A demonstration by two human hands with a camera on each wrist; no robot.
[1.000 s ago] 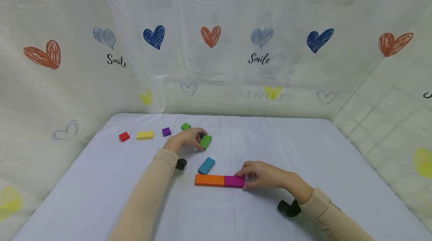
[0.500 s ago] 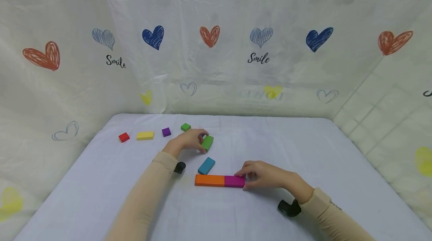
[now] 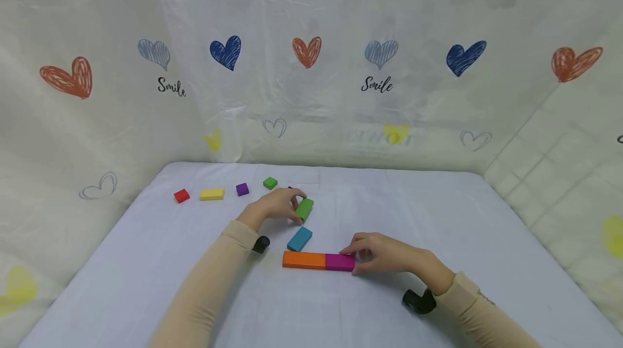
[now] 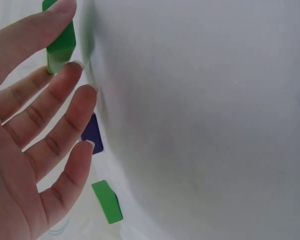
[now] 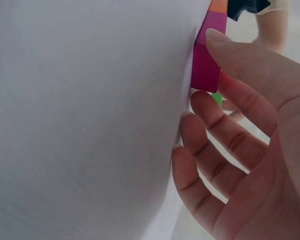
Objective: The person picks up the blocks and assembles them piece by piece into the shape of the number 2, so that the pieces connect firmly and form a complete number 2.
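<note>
My left hand [image 3: 276, 205] pinches a green block [image 3: 304, 209] between thumb and fingers, just beyond a tilted blue block [image 3: 299, 238]. In the left wrist view the thumb lies across this green block [image 4: 62, 42], and the lower fingers are spread loosely. My right hand [image 3: 382, 251] holds the right end of a magenta block [image 3: 339, 262], thumb on the near side and fingers on the far side. That block lies end to end with an orange block [image 3: 304, 260], forming one straight row. Against the orange block's far edge sits the blue block's near corner.
Along the far left of the white-covered table [image 3: 413, 202] lie a red block [image 3: 181, 196], a yellow block [image 3: 211, 194], a purple block [image 3: 242, 189] and a small green block [image 3: 270, 183]. A dark blue block [image 4: 92, 134] is mostly hidden behind my left hand in the head view.
My left hand has carried the green block slightly right and nearer to me, toward the blue block. The right hand stays in place on the magenta block.
</note>
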